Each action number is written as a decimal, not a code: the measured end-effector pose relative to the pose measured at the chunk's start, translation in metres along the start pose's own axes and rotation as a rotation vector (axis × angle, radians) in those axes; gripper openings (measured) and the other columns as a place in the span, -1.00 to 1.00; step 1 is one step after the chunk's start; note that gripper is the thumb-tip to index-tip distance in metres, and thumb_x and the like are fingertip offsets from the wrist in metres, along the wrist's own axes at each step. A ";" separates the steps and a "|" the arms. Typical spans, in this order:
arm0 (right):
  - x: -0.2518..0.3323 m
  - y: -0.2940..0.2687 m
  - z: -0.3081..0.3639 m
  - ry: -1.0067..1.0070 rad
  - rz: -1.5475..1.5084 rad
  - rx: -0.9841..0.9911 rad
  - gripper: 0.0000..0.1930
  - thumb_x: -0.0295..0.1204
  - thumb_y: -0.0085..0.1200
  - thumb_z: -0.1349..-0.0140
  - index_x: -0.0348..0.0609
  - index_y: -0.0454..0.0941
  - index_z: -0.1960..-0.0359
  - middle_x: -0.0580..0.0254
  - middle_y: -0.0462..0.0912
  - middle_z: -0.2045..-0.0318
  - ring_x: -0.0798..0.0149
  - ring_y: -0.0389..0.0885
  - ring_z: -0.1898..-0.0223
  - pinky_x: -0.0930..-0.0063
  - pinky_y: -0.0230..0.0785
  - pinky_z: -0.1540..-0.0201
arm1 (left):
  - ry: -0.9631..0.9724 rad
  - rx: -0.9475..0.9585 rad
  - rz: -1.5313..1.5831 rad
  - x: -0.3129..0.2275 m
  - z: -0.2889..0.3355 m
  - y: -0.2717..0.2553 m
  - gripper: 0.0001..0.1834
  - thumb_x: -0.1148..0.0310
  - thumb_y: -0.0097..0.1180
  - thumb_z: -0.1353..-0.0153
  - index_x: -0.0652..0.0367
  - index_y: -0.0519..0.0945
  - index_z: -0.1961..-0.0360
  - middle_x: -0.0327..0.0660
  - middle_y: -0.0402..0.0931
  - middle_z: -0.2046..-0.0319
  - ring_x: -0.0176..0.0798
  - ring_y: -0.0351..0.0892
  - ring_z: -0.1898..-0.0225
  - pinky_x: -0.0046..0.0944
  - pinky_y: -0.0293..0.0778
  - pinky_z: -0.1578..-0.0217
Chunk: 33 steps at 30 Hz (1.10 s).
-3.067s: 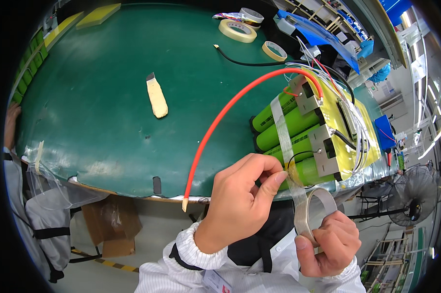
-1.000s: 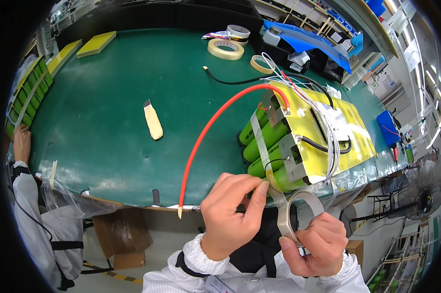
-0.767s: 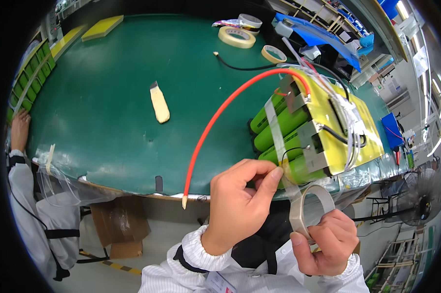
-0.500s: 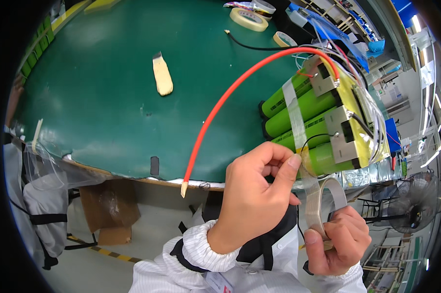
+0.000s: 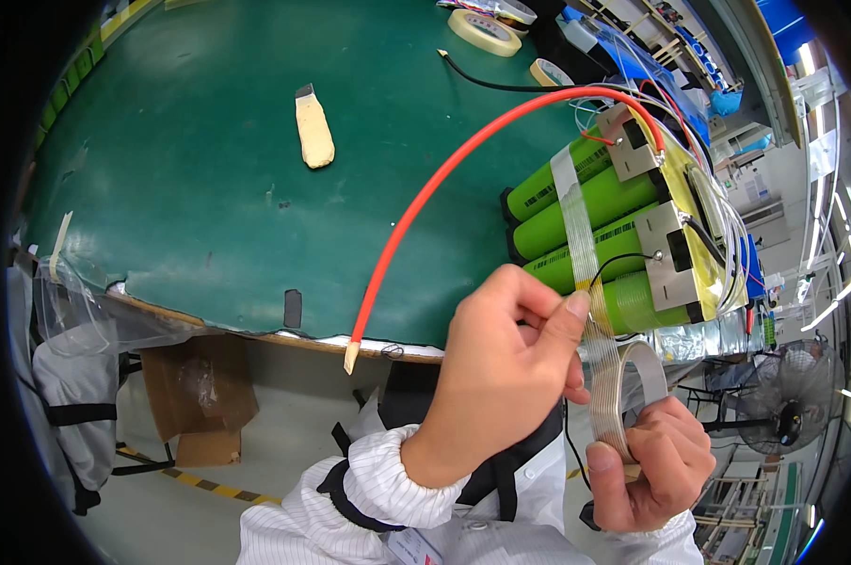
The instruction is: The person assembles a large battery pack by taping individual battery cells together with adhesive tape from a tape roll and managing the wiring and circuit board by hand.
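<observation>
A battery pack of green cylindrical cells [image 5: 595,212] lies at the right edge of the table, with metal tabs on its near-right end. A strip of clear ribbed tape [image 5: 576,221] runs across the cells down to its roll [image 5: 609,405]. My right hand [image 5: 656,466] is closed around the lower part of that roll. Beside the pack's near side, my left hand [image 5: 510,372] pinches thumb against forefinger at a thin black wire [image 5: 618,261] coming from a tab; the tape passes right by the fingertips. A thick red cable [image 5: 416,207] arcs left from the pack.
On the green table [image 5: 190,188] lie a cream-coloured piece with a dark tip [image 5: 314,132] and a small black patch [image 5: 293,308]. Tape rolls [image 5: 485,33] and a black cable [image 5: 501,91] are at the far side. A fan [image 5: 783,395] stands at right, a cardboard box [image 5: 200,386] below.
My left fingertips have shifted slightly right and up along the tape, and the black wire's loop at them is smaller. The right hand keeps the roll in nearly the same place. The view has tilted slightly.
</observation>
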State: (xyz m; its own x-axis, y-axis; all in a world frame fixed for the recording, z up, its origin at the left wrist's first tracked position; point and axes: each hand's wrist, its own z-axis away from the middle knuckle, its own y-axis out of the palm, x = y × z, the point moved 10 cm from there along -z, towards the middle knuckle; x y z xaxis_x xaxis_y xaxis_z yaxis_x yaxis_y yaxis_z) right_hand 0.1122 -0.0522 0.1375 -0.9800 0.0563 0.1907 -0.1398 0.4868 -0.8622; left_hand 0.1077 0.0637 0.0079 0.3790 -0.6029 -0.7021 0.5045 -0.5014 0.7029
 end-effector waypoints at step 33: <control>-0.044 -0.017 0.025 -0.066 -0.006 -0.180 -0.80 -0.48 0.39 -0.03 -0.16 0.56 0.57 0.37 0.37 0.74 0.26 0.28 0.75 0.41 0.11 0.59 | 0.906 0.034 -0.873 -0.072 0.011 0.005 -0.40 0.17 0.60 0.08 0.19 0.42 0.21 -0.32 0.43 0.41 -0.44 0.40 0.50 -0.43 0.42 0.47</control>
State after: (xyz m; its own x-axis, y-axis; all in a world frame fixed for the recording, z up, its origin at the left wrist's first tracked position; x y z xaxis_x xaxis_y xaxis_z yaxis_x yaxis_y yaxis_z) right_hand 0.1546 -0.0845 0.1320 -0.9872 -0.0021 0.1594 -0.1245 0.6351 -0.7623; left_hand 0.0747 0.0981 0.0637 0.3322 0.5717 -0.7502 0.8397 -0.5414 -0.0408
